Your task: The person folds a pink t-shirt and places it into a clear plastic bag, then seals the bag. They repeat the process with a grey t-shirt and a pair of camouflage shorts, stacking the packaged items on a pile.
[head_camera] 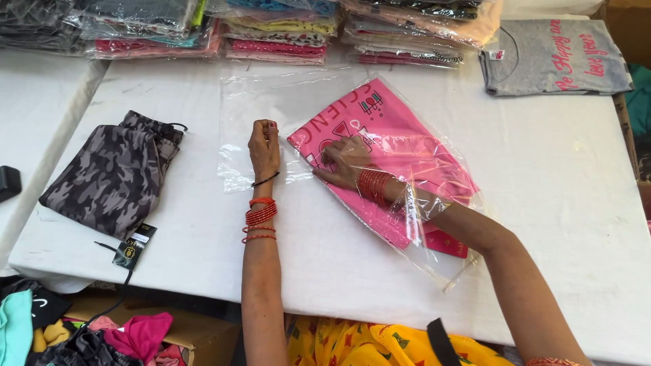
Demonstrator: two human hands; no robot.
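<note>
Right hand [344,165]: inside the clear poly bag [271,129], fingers flat and together on the folded pink T-shirt [386,142], pressing, not gripping.
Left hand [264,146]: fingers curled, pinning the bag's loose flap to the white bench [542,176].
Location: frame centre.
Handling: shirt looks light and limp; film likely slippery, crinkly. Hold by the folded edge.

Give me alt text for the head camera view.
A person's right hand is inside a clear plastic bag, pressing a folded pink shirt; the left hand pins the bag's edge to a white table. Camouflage trousers lie left.
</note>
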